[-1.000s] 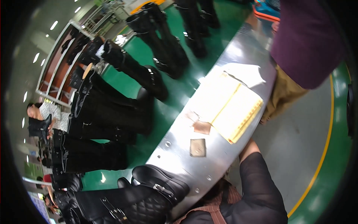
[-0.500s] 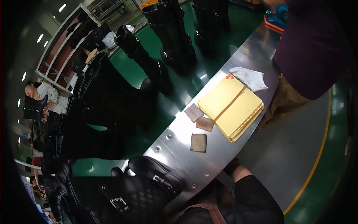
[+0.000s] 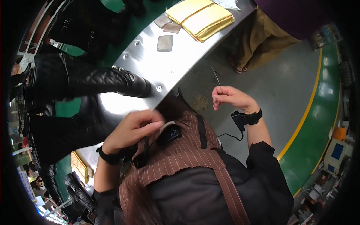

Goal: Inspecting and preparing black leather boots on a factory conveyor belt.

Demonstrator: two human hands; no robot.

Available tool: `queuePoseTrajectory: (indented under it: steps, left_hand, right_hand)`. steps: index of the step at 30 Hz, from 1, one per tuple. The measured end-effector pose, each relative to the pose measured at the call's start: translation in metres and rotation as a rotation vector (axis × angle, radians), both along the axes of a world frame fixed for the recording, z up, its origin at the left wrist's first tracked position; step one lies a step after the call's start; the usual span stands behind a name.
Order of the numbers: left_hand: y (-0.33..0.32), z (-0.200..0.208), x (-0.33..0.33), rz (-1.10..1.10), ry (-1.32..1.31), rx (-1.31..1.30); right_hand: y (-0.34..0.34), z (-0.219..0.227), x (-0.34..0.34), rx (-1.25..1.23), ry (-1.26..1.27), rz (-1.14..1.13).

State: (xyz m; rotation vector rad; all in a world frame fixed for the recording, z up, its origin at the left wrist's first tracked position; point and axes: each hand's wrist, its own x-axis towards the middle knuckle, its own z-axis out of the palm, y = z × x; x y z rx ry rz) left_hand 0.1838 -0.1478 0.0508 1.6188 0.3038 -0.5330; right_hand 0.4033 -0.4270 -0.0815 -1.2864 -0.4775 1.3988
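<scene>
My right hand (image 3: 234,98) is raised over the floor beside the bench, its thumb and fingers pinching a thin wire-like rod (image 3: 215,73) that points up and away. In front of my apron (image 3: 187,159) is my left hand (image 3: 135,127), its fingers bent together and their tips blurred. Whatever they hold, if anything, is hidden. Close to those fingertips a dark rounded device (image 3: 170,135) rests against the apron. Past my left hand, a black quilted boot (image 3: 107,80) with straps lies along the metal bench (image 3: 144,75), touching neither hand.
A strapped yellow paper stack (image 3: 200,18) and several small flat pads (image 3: 165,43) lie on the bench's far part. More black boots (image 3: 62,131) stand at left. A co-worker in tan trousers (image 3: 266,39) stands at far right. A small black box (image 3: 238,120) with a cable is at my right wrist.
The view has tilted down toward my body, so the bench and yellow stack sit higher. Both my hands are now in view, the right one with the thin rod.
</scene>
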Motion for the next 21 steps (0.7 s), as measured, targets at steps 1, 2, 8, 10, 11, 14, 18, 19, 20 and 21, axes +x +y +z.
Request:
queuePoseTrajectory:
  steps: [1, 2, 8, 10, 11, 14, 18, 19, 20, 21]
  left_hand:
    - [-0.016, 0.004, 0.016, -0.095, -0.226, 0.15]
    - [-0.032, 0.006, 0.034, -0.191, -0.454, 0.303]
    - [-0.108, -0.003, 0.111, -0.368, -0.817, 0.476]
    - [-0.114, -0.006, 0.117, -0.419, -0.795, 0.835]
    - [-0.114, -0.007, 0.117, -0.353, -0.904, 0.925]
    - [-0.105, -0.005, 0.117, -0.222, -0.857, 1.036]
    - [-0.092, 0.002, 0.123, 0.09, -0.749, 0.892]
    - [-0.09, 0.005, 0.125, 0.22, -0.8, 0.667]
    - [-0.088, 0.007, 0.125, 0.262, -0.723, 0.476]
    - [-0.086, 0.009, 0.123, 0.24, -0.714, 0.32]
  right_hand:
    - [0.001, 0.025, -0.005, 0.112, 0.021, 0.046]
    - [0.002, 0.045, -0.01, 0.099, 0.02, 0.049]
    - [-0.009, 0.096, -0.021, 0.157, -0.254, -0.002]
    - [-0.019, 0.09, -0.016, 0.122, -0.28, 0.01]
    - [-0.027, 0.084, -0.011, 0.0, -0.325, 0.064]
    - [-0.055, 0.042, -0.003, -0.168, -0.358, 0.06]
    - [-0.08, -0.055, -0.011, -0.155, -0.912, -0.133]
    - [-0.088, -0.079, -0.015, -0.316, -1.101, -0.192]
    - [-0.095, -0.102, -0.018, -0.531, -1.28, -0.237]
    - [-0.102, -0.123, -0.021, -0.481, -1.293, -0.255]
